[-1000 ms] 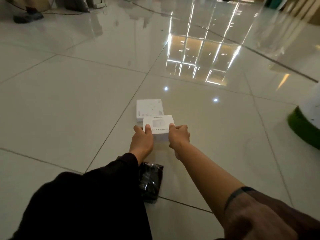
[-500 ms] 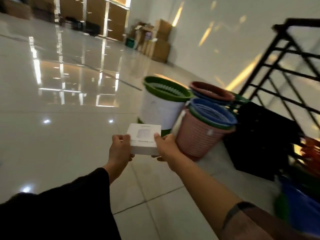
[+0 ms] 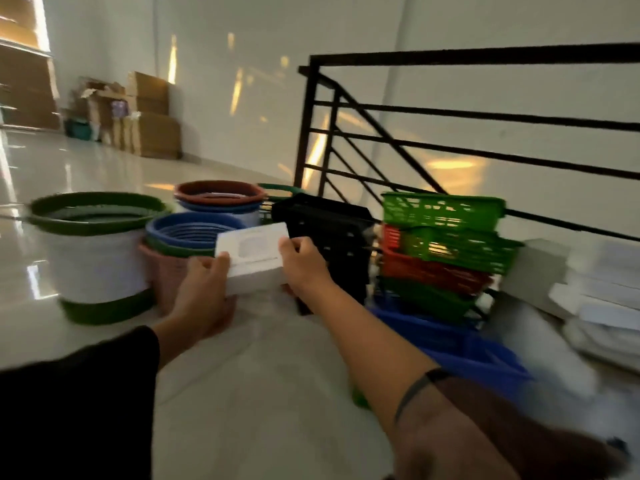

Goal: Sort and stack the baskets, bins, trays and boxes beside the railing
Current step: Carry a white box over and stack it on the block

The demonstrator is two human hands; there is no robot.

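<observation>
A small white box (image 3: 254,258) is held up in the air between both hands. My left hand (image 3: 204,292) grips its left end and my right hand (image 3: 303,263) grips its right end. Behind the box stand round baskets: a white and green one (image 3: 97,258), a pink one (image 3: 162,271) with blue and green rims nested in it, and a brown-rimmed stack (image 3: 220,197). A black crate (image 3: 332,237) stands to the right of the box. Green and red rectangular baskets (image 3: 446,244) are stacked by the black railing (image 3: 415,140). White boxes (image 3: 602,289) are piled at the far right.
A blue bin (image 3: 460,344) lies low on the floor under my right forearm. Brown cardboard cartons (image 3: 149,116) stand against the far wall at the left. The glossy tiled floor (image 3: 270,375) spreads out below my arms.
I lifted the white box off the floor, leaving a second white box behind. The view swung right from bare tiles to the baskets and the railing, and the box travelled with it.
</observation>
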